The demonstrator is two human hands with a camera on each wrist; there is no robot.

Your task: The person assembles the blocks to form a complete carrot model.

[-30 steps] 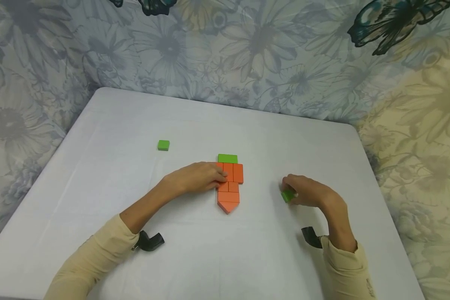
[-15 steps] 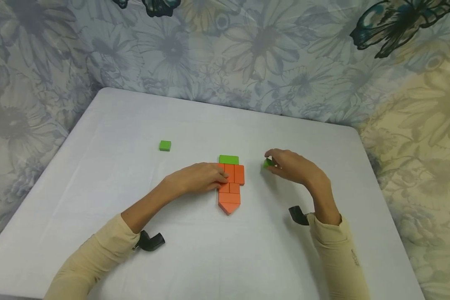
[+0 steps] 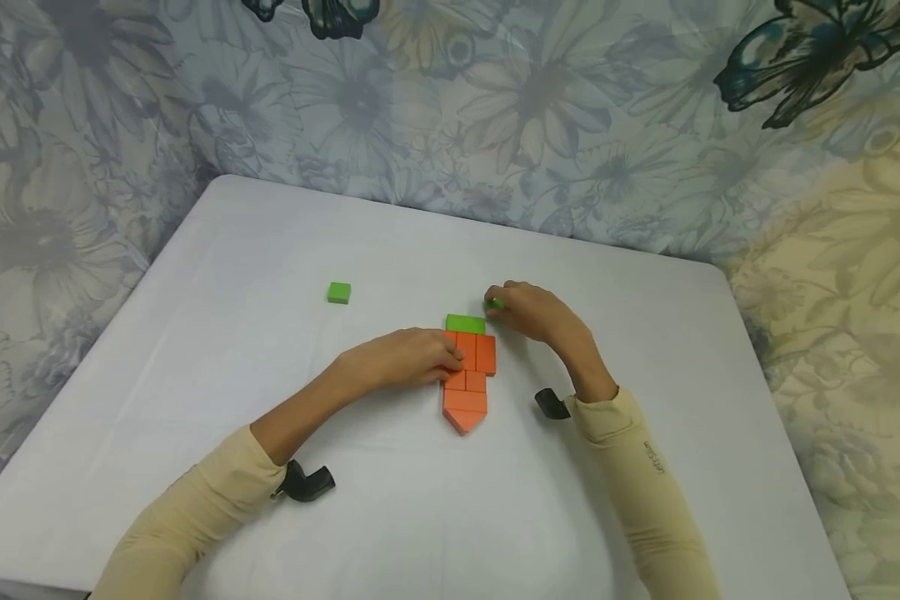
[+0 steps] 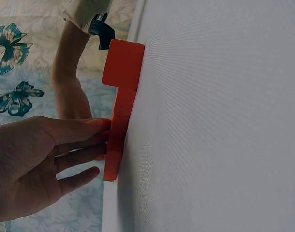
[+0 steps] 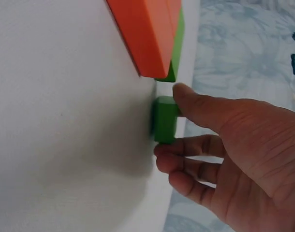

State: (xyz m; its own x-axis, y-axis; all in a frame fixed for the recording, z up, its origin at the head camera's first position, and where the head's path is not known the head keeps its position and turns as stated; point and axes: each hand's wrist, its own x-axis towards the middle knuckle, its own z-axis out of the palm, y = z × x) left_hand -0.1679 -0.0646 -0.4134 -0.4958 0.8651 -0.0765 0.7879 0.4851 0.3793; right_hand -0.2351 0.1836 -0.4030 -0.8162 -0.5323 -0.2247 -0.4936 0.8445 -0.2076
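Observation:
Several flat orange blocks lie fitted together on the white table, ending in a point at the near end. A long green block borders their far end. My left hand comes in from the left, its thumb and fingers extended against the orange blocks and covering some of them. Just right of the long green block, my right hand pinches a small green block between thumb and fingers. In the right wrist view that block is close to the table, with a gap to the orange and green row.
Another small green block lies by itself at the back left of the white table. Black wrist devices stick out from both sleeves. Patterned floral fabric rises behind the table's far edge.
My right hand has carried the small green block left and away from me, up beside the long green block. My left hand has stayed at the orange blocks.

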